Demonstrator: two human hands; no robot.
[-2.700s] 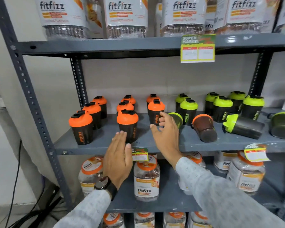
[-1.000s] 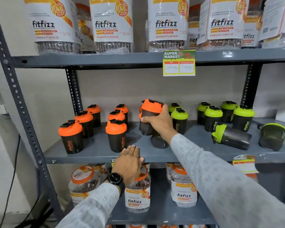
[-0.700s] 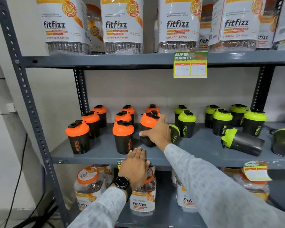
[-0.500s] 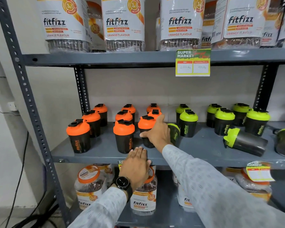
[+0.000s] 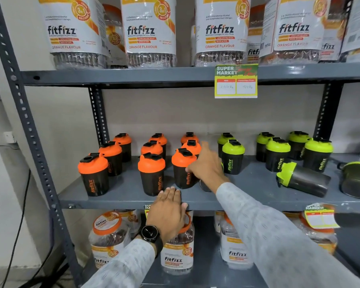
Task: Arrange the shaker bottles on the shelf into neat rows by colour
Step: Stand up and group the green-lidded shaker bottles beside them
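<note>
Matt grey metal shelf (image 5: 247, 196)

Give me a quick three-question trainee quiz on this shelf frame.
1. True or false: the green-lidded bottle right of the price tag stands upright.
2. How many orange-lidded bottles stand on the middle shelf?
3. The left hand rests on: A) a bottle B) the shelf's front edge C) a jar below.

Key: 1. False, it lies on its side. 2. Nine, in three rows of three. 3. B. The right hand is against the front orange-lidded bottle.
</note>
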